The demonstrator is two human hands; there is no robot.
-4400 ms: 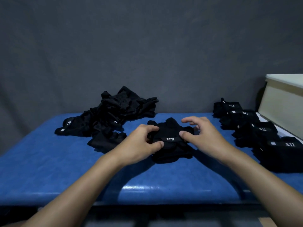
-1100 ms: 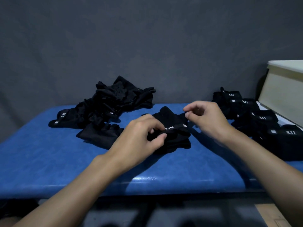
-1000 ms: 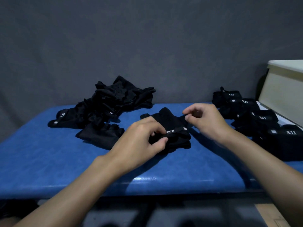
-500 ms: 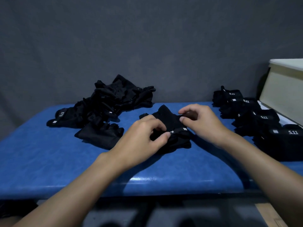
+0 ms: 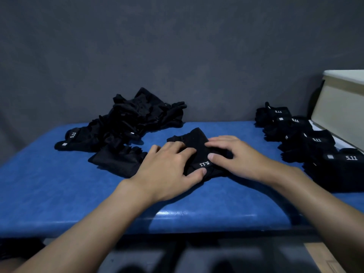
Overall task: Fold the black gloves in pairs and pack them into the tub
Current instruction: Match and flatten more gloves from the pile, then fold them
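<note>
A folded pair of black gloves [image 5: 199, 143] with a white 5.11 label lies in the middle of the blue table [image 5: 59, 186]. My left hand [image 5: 169, 170] lies flat on its left side, thumb at the near edge. My right hand [image 5: 236, 156] presses flat on its right side, thumb beside the label. A loose heap of black gloves [image 5: 136, 117] sits at the back left, with one single glove [image 5: 118, 160] in front of it. Several folded pairs [image 5: 307, 142] stand in a row at the right. The cream tub [image 5: 342, 109] is at the far right edge.
A dark grey wall runs behind the table. The table's front edge is close to me, with dark floor below. The blue surface shows bare between the heap and the folded row, and along the front left.
Both hands have gone from pinching the glove cuff with curled fingers to lying flat on the folded pair. The pair is now pressed down on the table.
</note>
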